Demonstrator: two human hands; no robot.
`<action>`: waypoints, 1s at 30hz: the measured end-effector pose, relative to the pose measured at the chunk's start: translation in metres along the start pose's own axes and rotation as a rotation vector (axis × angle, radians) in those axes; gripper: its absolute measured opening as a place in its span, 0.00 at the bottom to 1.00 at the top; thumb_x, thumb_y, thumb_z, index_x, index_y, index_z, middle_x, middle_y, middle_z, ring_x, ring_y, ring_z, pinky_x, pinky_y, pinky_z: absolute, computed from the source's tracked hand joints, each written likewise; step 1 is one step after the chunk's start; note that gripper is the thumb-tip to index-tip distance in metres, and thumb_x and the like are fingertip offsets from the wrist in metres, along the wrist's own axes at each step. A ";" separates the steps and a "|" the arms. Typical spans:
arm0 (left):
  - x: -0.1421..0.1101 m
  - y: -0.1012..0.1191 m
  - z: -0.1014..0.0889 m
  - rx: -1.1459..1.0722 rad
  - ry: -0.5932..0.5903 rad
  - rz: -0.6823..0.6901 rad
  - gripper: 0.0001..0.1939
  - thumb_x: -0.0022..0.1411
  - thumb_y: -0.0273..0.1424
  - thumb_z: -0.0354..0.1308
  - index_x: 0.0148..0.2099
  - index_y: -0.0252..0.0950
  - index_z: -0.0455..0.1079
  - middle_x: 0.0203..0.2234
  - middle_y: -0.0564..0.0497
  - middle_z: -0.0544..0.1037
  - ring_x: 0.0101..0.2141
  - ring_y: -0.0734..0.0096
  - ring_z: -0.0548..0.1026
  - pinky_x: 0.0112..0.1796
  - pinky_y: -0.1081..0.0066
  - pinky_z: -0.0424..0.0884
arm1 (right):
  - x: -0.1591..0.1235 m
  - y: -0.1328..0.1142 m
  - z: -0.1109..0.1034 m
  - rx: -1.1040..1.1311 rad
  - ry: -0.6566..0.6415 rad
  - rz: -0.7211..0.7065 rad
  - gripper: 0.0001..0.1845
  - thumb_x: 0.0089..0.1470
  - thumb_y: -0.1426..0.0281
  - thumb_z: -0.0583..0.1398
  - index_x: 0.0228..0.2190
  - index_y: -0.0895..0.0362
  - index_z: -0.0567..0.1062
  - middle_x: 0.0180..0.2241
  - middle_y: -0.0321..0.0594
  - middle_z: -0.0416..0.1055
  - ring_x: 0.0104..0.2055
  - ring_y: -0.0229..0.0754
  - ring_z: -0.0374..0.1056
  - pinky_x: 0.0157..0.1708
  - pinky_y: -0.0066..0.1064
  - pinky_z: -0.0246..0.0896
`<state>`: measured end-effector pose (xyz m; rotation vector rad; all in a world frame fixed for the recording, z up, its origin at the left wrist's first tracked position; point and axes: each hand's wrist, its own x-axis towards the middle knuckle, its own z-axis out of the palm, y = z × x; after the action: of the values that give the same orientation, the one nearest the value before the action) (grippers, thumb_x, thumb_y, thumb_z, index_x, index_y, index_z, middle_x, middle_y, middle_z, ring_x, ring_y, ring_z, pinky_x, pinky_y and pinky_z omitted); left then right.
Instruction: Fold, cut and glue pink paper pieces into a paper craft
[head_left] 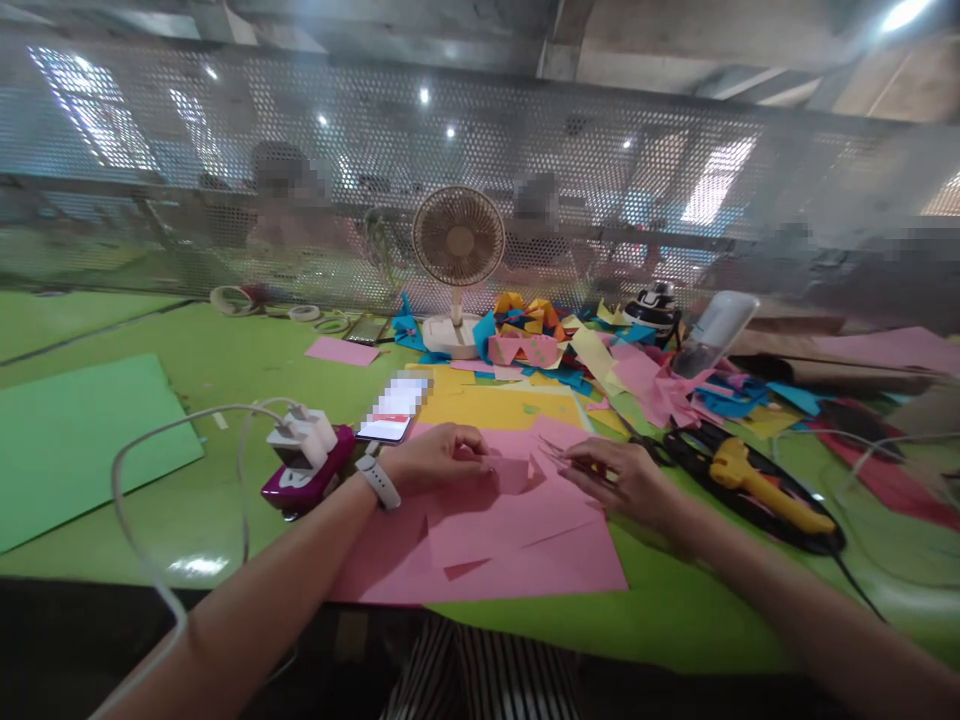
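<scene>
My left hand (pixel 452 460), with a pale watch band at the wrist, pinches a small folded piece of pink paper (pixel 513 474). Just to its right, my right hand (pixel 626 482) is closed around what looks like a pair of small scissors, with thin metal blades (pixel 553 452) parted and pointing left. The blades are near the small piece but apart from it; the handles are hidden by my fingers. Beneath both hands lie larger pink sheets (pixel 525 565), overlapping, with a cut or raised edge at the front.
A phone (pixel 394 408) and a purple power strip (pixel 307 485) with white chargers lie left. A yellow glue gun (pixel 772 485) rests on a black tray at right. Behind stand a small fan (pixel 459 240), coloured paper scraps (pixel 660 375) and a clear bottle (pixel 720 330). Green card (pixel 90 440) lies far left.
</scene>
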<state>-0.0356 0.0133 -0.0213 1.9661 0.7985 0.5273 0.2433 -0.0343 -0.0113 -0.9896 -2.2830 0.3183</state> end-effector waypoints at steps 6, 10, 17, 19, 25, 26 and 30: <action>0.000 0.004 0.001 -0.009 0.018 -0.019 0.08 0.55 0.33 0.57 0.35 0.34 0.71 0.33 0.48 0.75 0.36 0.68 0.72 0.37 0.71 0.67 | -0.001 0.005 -0.001 -0.105 0.009 -0.079 0.10 0.57 0.68 0.54 0.39 0.56 0.73 0.35 0.42 0.75 0.35 0.40 0.70 0.35 0.29 0.61; 0.001 0.003 0.001 -0.017 0.029 -0.060 0.08 0.54 0.32 0.58 0.36 0.35 0.71 0.34 0.48 0.76 0.38 0.67 0.73 0.38 0.70 0.68 | 0.023 0.009 -0.009 -0.097 0.008 0.005 0.12 0.57 0.64 0.53 0.35 0.55 0.75 0.32 0.40 0.75 0.30 0.38 0.69 0.29 0.27 0.61; -0.001 0.005 0.002 -0.101 0.034 -0.072 0.06 0.52 0.30 0.58 0.34 0.33 0.70 0.38 0.45 0.75 0.40 0.66 0.73 0.38 0.69 0.68 | 0.078 0.024 -0.011 0.026 -0.093 0.206 0.20 0.52 0.58 0.56 0.18 0.55 0.77 0.21 0.39 0.75 0.22 0.39 0.68 0.20 0.27 0.60; -0.001 0.008 0.002 -0.084 0.024 -0.078 0.08 0.52 0.29 0.59 0.36 0.33 0.71 0.38 0.45 0.75 0.39 0.67 0.72 0.38 0.70 0.68 | 0.088 0.028 -0.009 0.113 -0.151 0.228 0.20 0.51 0.57 0.57 0.17 0.56 0.77 0.20 0.39 0.75 0.20 0.39 0.69 0.19 0.27 0.61; 0.000 0.016 -0.002 0.124 0.020 -0.021 0.08 0.53 0.31 0.59 0.36 0.34 0.73 0.34 0.48 0.73 0.35 0.68 0.72 0.35 0.73 0.67 | 0.115 0.032 0.031 0.523 0.004 0.292 0.19 0.50 0.56 0.58 0.30 0.60 0.78 0.27 0.43 0.77 0.28 0.42 0.73 0.19 0.24 0.63; 0.000 0.017 -0.003 0.154 0.013 -0.010 0.08 0.53 0.31 0.59 0.36 0.34 0.73 0.33 0.48 0.73 0.34 0.69 0.72 0.35 0.73 0.67 | 0.119 0.032 0.041 0.550 0.022 0.293 0.19 0.50 0.56 0.58 0.30 0.60 0.78 0.27 0.43 0.77 0.29 0.42 0.73 0.19 0.24 0.63; 0.001 0.014 -0.004 0.191 0.002 0.012 0.09 0.54 0.32 0.58 0.38 0.35 0.73 0.33 0.49 0.73 0.35 0.69 0.72 0.36 0.74 0.66 | 0.125 0.028 0.068 0.616 0.054 0.278 0.17 0.49 0.57 0.58 0.28 0.59 0.78 0.29 0.44 0.77 0.30 0.43 0.73 0.20 0.25 0.64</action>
<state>-0.0327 0.0114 -0.0071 2.1464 0.8660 0.4743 0.1511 0.0770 -0.0201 -0.9574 -1.8100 1.0243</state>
